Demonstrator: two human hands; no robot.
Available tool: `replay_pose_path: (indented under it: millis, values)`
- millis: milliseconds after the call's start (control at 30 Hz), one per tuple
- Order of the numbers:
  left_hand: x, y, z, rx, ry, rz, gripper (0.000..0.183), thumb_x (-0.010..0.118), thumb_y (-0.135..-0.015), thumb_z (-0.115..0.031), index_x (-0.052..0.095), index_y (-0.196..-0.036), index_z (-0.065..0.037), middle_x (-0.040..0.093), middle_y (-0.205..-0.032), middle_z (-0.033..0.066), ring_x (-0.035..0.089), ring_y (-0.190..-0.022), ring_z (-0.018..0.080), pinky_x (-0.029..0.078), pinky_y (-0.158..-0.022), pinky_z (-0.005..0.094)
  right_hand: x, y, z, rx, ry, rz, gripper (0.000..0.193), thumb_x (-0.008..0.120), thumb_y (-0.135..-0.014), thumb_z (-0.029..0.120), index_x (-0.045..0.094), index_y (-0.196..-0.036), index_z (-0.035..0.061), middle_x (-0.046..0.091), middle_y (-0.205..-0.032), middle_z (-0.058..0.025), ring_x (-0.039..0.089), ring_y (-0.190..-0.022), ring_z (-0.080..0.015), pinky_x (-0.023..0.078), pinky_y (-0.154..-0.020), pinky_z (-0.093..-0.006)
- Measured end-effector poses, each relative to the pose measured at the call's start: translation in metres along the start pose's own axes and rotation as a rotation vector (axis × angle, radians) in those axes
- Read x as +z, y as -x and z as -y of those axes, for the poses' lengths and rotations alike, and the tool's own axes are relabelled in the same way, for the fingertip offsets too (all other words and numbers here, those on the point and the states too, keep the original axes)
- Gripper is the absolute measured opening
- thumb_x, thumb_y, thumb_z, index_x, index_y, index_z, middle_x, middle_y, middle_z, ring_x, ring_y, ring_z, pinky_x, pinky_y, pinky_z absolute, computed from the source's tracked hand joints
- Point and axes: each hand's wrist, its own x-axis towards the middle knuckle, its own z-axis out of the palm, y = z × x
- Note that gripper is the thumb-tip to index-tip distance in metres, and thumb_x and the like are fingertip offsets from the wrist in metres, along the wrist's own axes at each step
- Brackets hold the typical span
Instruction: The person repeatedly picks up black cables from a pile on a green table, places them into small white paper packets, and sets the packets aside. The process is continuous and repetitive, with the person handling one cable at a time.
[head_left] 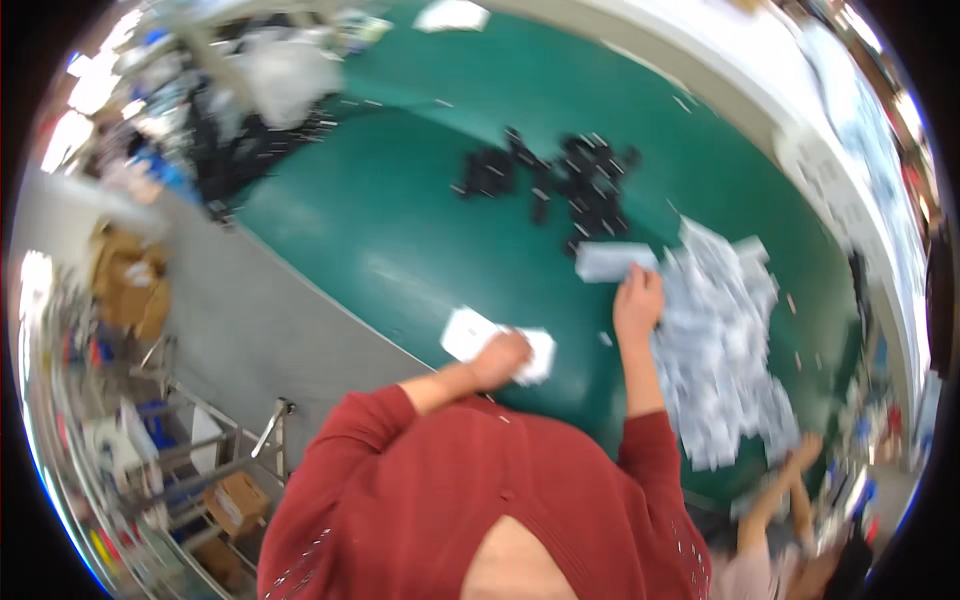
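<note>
My left hand [502,360] is curled closed over a flat white paper piece [538,357] by the table's near edge. A second white piece [466,334] lies against it on the left. Farther right, my right hand [638,300] pinches one end of a pale, translucent flat bag [612,263] just above the green table [400,250]. Close beside that hand spreads a large heap of similar pale bags [715,340]. Beyond the held bag lie several small black items [590,180], too blurred to tell their kind. Motion smears both hands somewhat.
At the lower right another person's hands [800,455] reach to the heap's near end. Black items and a clear plastic bag [285,75] crowd the table's far left. A metal rack [220,440] with cardboard boxes stands left, near a brown carton [132,280].
</note>
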Motion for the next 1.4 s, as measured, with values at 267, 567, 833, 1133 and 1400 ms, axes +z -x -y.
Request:
replay_pose_path:
  millis: [267, 567, 833, 1133, 1400]
  values:
    - [0.003, 0.005, -0.004, -0.041, 0.038, -0.124, 0.008, 0.063, -0.075, -0.013, 0.059, -0.08, -0.008, 0.058, -0.082, 0.0082, 0.057, -0.085, 0.0284, 0.048, -0.071, 0.0407, 0.048, -0.059, 0.092, -0.069, -0.001, 0.339, 0.035, 0.072, -0.08, 0.035, 0.054, -0.096, 0.0088, 0.049, -0.1, -0.0186, 0.058, -0.088, -0.0392, 0.049, -0.07, -0.0482]
    - [0.007, -0.004, -0.005, -0.197, 0.181, -0.116, 0.008, 0.065, -0.078, -0.015, 0.058, -0.076, -0.011, 0.058, -0.079, 0.0059, 0.058, -0.083, 0.0276, 0.047, -0.072, 0.0408, 0.026, 0.006, 0.046, 0.049, -0.067, 0.181, 0.028, 0.056, -0.076, 0.003, 0.055, -0.104, 0.0048, 0.057, -0.091, -0.0195, 0.057, -0.089, -0.0391, 0.045, -0.075, -0.0476]
    - [0.009, -0.002, -0.007, -0.269, 0.209, -0.109, 0.008, 0.063, -0.078, -0.016, 0.057, -0.076, -0.011, 0.059, -0.08, 0.0061, 0.058, -0.084, 0.0279, 0.047, -0.073, 0.0418, -0.015, 0.061, -0.008, 0.291, -0.364, 0.049, 0.037, 0.05, -0.088, 0.005, 0.038, -0.123, 0.0035, 0.059, -0.112, -0.0222, 0.062, -0.098, -0.0356, 0.047, -0.086, -0.041]
    - [0.011, 0.0, -0.006, -0.341, 0.229, -0.172, 0.011, 0.065, -0.079, -0.019, 0.063, -0.083, -0.008, 0.063, -0.086, 0.0125, 0.062, -0.084, 0.033, 0.05, -0.072, 0.0427, -0.045, 0.113, 0.074, 0.219, -0.647, 0.282, 0.04, 0.066, -0.086, 0.01, 0.053, -0.123, -0.0012, 0.06, -0.113, -0.0157, 0.06, -0.101, -0.0227, 0.046, -0.089, -0.0314]
    - [-0.016, 0.004, -0.016, -0.364, 0.355, -0.172, 0.011, 0.069, -0.082, -0.013, 0.065, -0.085, -0.003, 0.064, -0.08, 0.0126, 0.063, -0.075, 0.0254, 0.05, -0.068, 0.0356, -0.074, 0.125, 0.092, 0.408, -0.769, 0.481, 0.035, 0.055, -0.09, 0.01, 0.056, -0.126, 0.0095, 0.067, -0.104, -0.0104, 0.067, -0.088, -0.02, 0.05, -0.079, -0.0308]
